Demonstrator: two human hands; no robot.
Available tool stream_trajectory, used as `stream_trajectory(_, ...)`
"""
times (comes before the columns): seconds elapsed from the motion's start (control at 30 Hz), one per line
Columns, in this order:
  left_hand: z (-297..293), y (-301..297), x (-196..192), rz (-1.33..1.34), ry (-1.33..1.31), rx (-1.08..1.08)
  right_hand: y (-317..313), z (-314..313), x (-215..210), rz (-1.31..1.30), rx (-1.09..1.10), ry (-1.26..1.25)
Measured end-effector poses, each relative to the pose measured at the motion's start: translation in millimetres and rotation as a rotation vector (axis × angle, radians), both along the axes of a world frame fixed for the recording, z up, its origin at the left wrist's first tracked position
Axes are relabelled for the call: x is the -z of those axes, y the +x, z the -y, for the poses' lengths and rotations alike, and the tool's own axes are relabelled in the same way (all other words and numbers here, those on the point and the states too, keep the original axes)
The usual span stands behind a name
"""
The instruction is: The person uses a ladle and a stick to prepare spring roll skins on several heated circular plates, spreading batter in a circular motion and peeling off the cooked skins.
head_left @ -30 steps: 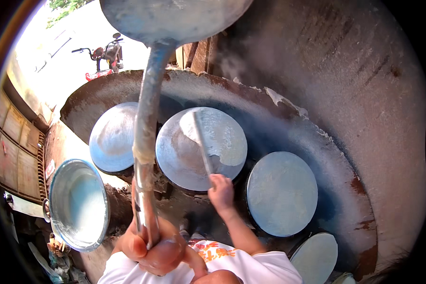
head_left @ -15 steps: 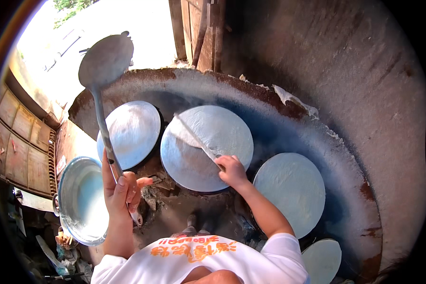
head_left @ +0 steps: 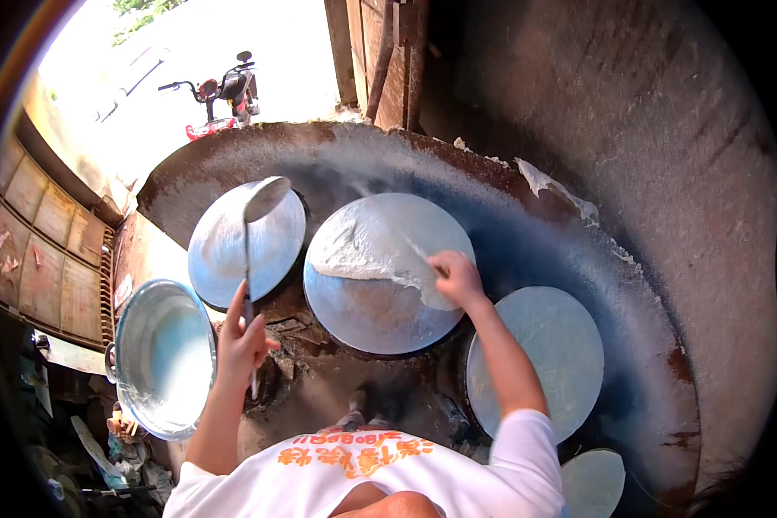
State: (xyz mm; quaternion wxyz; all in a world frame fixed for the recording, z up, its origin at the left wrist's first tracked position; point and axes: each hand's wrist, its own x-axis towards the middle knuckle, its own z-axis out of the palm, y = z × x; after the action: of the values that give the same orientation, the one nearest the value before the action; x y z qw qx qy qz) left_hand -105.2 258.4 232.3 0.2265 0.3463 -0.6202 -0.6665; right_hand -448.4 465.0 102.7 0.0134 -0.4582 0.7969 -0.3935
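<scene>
My left hand [head_left: 243, 338] grips the long handle of a metal ladle [head_left: 264, 198], whose bowl hangs over the left round steaming plate [head_left: 220, 259]. My right hand [head_left: 457, 276] holds a thin stick [head_left: 416, 252] at the middle round plate [head_left: 363, 311]. A thin white sheet [head_left: 371, 250] covers the far half of that plate and is partly lifted off it. A third round plate [head_left: 544, 354] lies to the right of my right forearm.
A metal pot of white liquid [head_left: 160, 358] stands at the lower left. The plates sit in a large rusty round stove [head_left: 647, 363]. A wooden rack [head_left: 43, 233] is at far left. A parked motorbike [head_left: 224, 91] stands outside the doorway.
The ladle has swung down from high overhead to above the left plate. My right hand has moved farther across the middle plate, peeling up more of the white sheet.
</scene>
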Motion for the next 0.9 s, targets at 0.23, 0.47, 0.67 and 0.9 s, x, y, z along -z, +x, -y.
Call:
stream_trajectory(0.23,3.7,33.8,33.1,0.150,0.050,-0.020,31.0,-28.7,-18.0,0.296,-0.397,0.057)
stream_trajectory(0.47,-14.6,44.3,65.5,0.373,0.023,0.134,24.4,-18.4,-13.8,0.291,-0.414,0.040)
stream_trajectory(0.67,-21.7,52.1,71.0,0.295,0.086,0.216,54.2,-100.2,4.3,0.579,-0.169,-0.038)
stream_trajectory(0.9,-52.4,72.3,71.2,0.387,0.094,0.288,120.5,-113.7,-12.7,0.132,-0.079,-0.039)
